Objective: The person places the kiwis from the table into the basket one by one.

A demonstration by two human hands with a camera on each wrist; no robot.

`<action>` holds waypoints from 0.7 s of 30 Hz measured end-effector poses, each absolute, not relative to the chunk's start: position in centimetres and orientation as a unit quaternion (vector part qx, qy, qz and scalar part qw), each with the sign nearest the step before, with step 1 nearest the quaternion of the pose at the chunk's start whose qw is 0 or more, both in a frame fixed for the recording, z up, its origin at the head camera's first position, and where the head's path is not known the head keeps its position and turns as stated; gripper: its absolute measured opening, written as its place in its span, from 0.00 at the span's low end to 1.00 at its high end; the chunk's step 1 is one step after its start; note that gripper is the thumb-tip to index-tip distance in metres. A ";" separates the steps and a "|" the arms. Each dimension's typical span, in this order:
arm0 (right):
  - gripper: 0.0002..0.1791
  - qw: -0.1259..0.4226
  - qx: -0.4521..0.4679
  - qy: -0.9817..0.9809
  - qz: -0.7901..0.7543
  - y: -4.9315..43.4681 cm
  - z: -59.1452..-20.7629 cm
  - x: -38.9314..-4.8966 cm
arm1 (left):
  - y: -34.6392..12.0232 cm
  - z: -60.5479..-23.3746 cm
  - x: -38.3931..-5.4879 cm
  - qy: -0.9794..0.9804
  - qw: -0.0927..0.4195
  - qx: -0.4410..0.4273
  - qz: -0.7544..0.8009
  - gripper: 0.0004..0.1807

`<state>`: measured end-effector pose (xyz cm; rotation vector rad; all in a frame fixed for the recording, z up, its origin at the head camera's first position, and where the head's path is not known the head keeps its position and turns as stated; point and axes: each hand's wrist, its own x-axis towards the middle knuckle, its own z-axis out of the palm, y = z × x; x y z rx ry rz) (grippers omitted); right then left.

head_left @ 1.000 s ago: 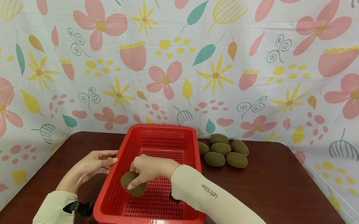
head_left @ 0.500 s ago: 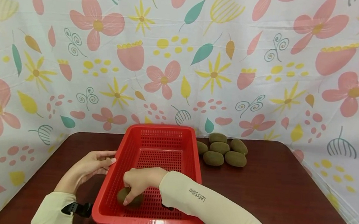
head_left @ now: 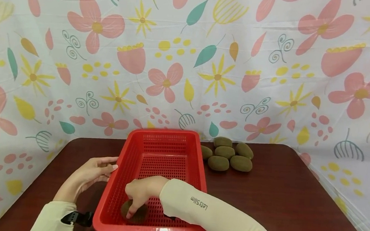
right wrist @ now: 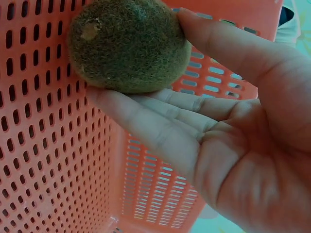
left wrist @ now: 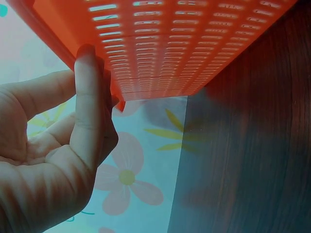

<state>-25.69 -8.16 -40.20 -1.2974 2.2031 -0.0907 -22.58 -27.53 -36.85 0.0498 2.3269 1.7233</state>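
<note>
A brown fuzzy kiwi (head_left: pixel 134 212) is low inside the red plastic basket (head_left: pixel 201 170), at its near left corner. My right hand (head_left: pixel 143 192) reaches in from the right and holds it between thumb and fingers. In the right wrist view the kiwi (right wrist: pixel 129 48) lies close against the perforated basket floor (right wrist: pixel 43 160), the thumb on one side and the fingers along the other. My left hand (head_left: pixel 92 173) is outside the basket, its fingertips touching the left rim. In the left wrist view the left hand (left wrist: pixel 63 141) touches below the rim, against the slotted wall (left wrist: pixel 160 43).
Several kiwis (head_left: pixel 224 152) lie grouped on the dark wooden table (head_left: pixel 277 189), right of the basket's far end. A flower-patterned cloth (head_left: pixel 175 74) hangs behind and around the table. Black straps (head_left: pixel 78 218) are on the wrists.
My right hand has lowered the kiwi toward the near end of the basket and stays holding it. The left hand has kept its place at the rim. The head view has shifted slightly.
</note>
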 end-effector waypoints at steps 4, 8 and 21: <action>0.21 0.301 -0.471 0.828 -0.045 -7.1 -36.3 -23.3 | -27.6 -36.8 -22.6 0.796 0.124 0.024 0.591 0.33; 0.19 0.298 -0.462 0.835 -0.028 -7.3 -37.0 -23.8 | -27.5 -36.7 -22.5 0.793 0.127 0.024 0.596 0.33; 0.19 0.294 -0.453 0.842 -0.002 -7.1 -35.8 -23.1 | -27.6 -36.9 -22.4 0.791 0.123 0.027 0.599 0.33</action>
